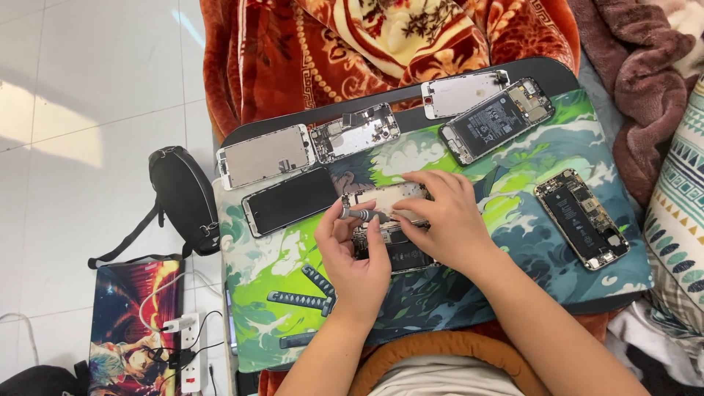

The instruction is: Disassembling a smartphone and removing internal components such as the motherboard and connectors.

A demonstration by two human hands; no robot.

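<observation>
My left hand [357, 253] pinches a small grey screwdriver [359, 214] shut-tight over the opened phone [392, 246] at mat-centre — my right hand [446, 216] presses flat on its lifted screen [385, 196]. I judge disassembly midway — insides not yet removed.

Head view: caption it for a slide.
Left hand holds a screwdriver over an opened phone; right hand steadies it.

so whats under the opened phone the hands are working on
The opened phone lies on the green printed mat. Both the left hand and the right hand cover much of it.
</observation>
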